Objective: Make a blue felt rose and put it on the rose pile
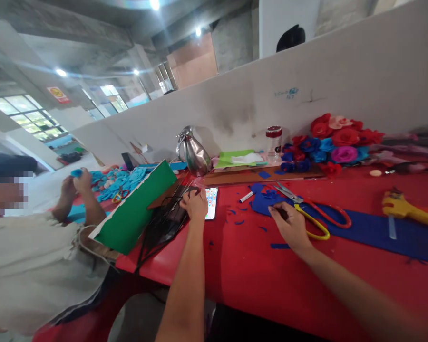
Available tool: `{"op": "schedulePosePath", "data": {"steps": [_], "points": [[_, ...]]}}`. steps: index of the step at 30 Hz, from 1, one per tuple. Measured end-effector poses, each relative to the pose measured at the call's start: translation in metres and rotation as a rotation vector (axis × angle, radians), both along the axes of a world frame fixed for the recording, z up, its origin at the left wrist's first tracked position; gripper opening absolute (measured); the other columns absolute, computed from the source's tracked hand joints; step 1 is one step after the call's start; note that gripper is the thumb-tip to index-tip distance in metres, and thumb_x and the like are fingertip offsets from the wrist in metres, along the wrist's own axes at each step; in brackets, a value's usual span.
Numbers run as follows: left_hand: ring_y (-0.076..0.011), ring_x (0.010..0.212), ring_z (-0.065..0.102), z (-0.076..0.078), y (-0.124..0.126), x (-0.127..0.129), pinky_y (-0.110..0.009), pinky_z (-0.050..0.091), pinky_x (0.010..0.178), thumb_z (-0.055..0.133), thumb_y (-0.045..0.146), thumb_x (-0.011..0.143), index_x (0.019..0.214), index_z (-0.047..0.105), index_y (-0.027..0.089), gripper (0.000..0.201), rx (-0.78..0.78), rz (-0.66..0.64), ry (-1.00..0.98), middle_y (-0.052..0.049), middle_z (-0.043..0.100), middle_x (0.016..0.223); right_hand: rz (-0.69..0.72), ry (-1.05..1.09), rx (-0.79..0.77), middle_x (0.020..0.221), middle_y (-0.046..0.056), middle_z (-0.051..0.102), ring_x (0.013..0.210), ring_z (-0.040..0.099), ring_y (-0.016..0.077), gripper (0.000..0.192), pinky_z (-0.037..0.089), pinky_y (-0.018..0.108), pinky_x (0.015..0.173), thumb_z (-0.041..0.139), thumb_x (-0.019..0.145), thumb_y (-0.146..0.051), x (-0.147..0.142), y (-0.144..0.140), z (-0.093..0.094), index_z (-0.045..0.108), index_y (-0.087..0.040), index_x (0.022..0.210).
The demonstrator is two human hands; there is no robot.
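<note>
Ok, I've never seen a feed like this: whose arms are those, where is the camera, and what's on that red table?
There is one picture, from a camera worn on a person's head, looking forward and down. The two bare arms are that person's own.

The left hand rests at a white smartphone with a lit screen, next to a bundle of thin black wires. The right hand presses on a pile of blue felt pieces, beside scissors with red and yellow handles.

Also on the red table: a long blue felt strip, a yellow glue gun, a steel jug and felt flowers. On the left a co-worker handles turquoise pieces.
</note>
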State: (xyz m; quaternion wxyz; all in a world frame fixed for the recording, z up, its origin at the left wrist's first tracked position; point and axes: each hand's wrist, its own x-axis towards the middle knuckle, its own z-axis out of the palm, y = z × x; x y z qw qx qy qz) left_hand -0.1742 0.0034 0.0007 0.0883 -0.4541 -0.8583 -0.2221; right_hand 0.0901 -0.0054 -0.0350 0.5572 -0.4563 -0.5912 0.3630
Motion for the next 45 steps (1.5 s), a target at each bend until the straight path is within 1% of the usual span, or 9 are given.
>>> {"op": "schedulePosePath", "data": {"steps": [4, 10, 14, 19, 24, 28, 31, 38, 45], "points": [[-0.0316, 0.125, 0.039, 0.003, 0.003, 0.004, -0.059, 0.027, 0.101, 0.027, 0.041, 0.095, 0.096, 0.074, 0.031, 0.048, -0.011, -0.013, 0.018, -0.005, 0.062, 0.128, 0.024, -0.010, 0.011, 0.063, 0.001, 0.058, 0.059, 0.052, 0.0162, 0.030, 0.043, 0.029, 0.061, 0.057, 0.080, -0.050, -0.002, -0.005, 0.000, 0.057, -0.021, 0.069], [-0.0317, 0.128, 0.037, -0.001, 0.000, -0.004, -0.062, 0.021, 0.105, 0.028, 0.040, 0.095, 0.102, 0.073, 0.032, 0.046, -0.028, -0.020, 0.016, -0.005, 0.060, 0.130, 0.047, 0.018, -0.002, 0.065, 0.001, 0.059, 0.058, 0.052, 0.0158, 0.024, 0.041, 0.028, 0.057, 0.058, 0.080, -0.043, -0.004, -0.009, 0.008, 0.056, -0.021, 0.069], [-0.0312, 0.129, 0.037, -0.001, 0.000, -0.008, -0.063, 0.020, 0.105, 0.028, 0.040, 0.095, 0.101, 0.073, 0.034, 0.045, -0.054, -0.055, -0.001, -0.004, 0.060, 0.130, 0.010, 0.072, -0.044, 0.062, 0.000, 0.057, 0.057, 0.050, 0.0151, 0.023, 0.040, 0.028, 0.057, 0.059, 0.078, -0.041, -0.003, -0.007, 0.014, 0.055, -0.021, 0.068], [-0.0313, 0.129, 0.037, -0.001, 0.003, -0.008, -0.064, 0.021, 0.104, 0.031, 0.035, 0.094, 0.098, 0.073, 0.030, 0.043, -0.065, -0.071, 0.035, -0.006, 0.061, 0.129, -0.028, 0.118, -0.054, 0.061, -0.001, 0.057, 0.056, 0.049, 0.0140, 0.022, 0.040, 0.027, 0.056, 0.059, 0.077, -0.040, -0.002, -0.004, 0.020, 0.054, -0.021, 0.067], [-0.0334, 0.130, 0.035, 0.003, 0.005, -0.006, -0.065, 0.019, 0.105, 0.031, 0.039, 0.093, 0.095, 0.073, 0.027, 0.044, -0.098, -0.079, -0.010, -0.007, 0.060, 0.131, -0.018, 0.108, -0.051, 0.062, -0.001, 0.055, 0.056, 0.048, 0.0131, 0.021, 0.040, 0.026, 0.055, 0.058, 0.079, -0.039, -0.002, -0.003, 0.018, 0.054, -0.021, 0.069], [-0.0339, 0.131, 0.033, 0.008, 0.005, -0.003, -0.065, 0.018, 0.106, 0.030, 0.041, 0.093, 0.096, 0.073, 0.026, 0.046, -0.101, -0.076, -0.048, -0.007, 0.056, 0.136, -0.011, 0.093, -0.042, 0.062, -0.002, 0.053, 0.055, 0.046, 0.0124, 0.022, 0.039, 0.026, 0.055, 0.057, 0.079, -0.039, -0.002, -0.004, 0.017, 0.054, -0.021, 0.068], [-0.0335, 0.131, 0.033, 0.009, 0.004, -0.002, -0.064, 0.019, 0.106, 0.029, 0.040, 0.093, 0.098, 0.072, 0.025, 0.046, -0.109, -0.069, -0.051, -0.008, 0.058, 0.133, -0.005, 0.092, -0.053, 0.061, -0.002, 0.053, 0.055, 0.045, 0.0122, 0.021, 0.038, 0.025, 0.054, 0.058, 0.079, -0.039, -0.002, -0.005, 0.017, 0.054, -0.021, 0.068], [-0.0315, 0.132, 0.032, 0.005, 0.004, -0.006, -0.061, 0.016, 0.108, 0.022, 0.038, 0.095, 0.105, 0.072, 0.027, 0.052, -0.090, -0.048, -0.069, -0.007, 0.060, 0.130, 0.004, 0.058, -0.055, 0.062, -0.001, 0.055, 0.056, 0.046, 0.0126, 0.022, 0.038, 0.026, 0.054, 0.058, 0.079, -0.039, -0.001, -0.007, 0.016, 0.053, -0.021, 0.069], [-0.0319, 0.131, 0.033, 0.007, 0.001, -0.005, -0.063, 0.017, 0.107, 0.024, 0.039, 0.095, 0.104, 0.072, 0.032, 0.049, -0.078, -0.063, -0.085, -0.005, 0.058, 0.133, -0.011, 0.039, -0.036, 0.062, -0.001, 0.056, 0.055, 0.045, 0.0119, 0.022, 0.038, 0.025, 0.053, 0.058, 0.079, -0.039, -0.002, -0.008, 0.016, 0.053, -0.020, 0.068]]}}
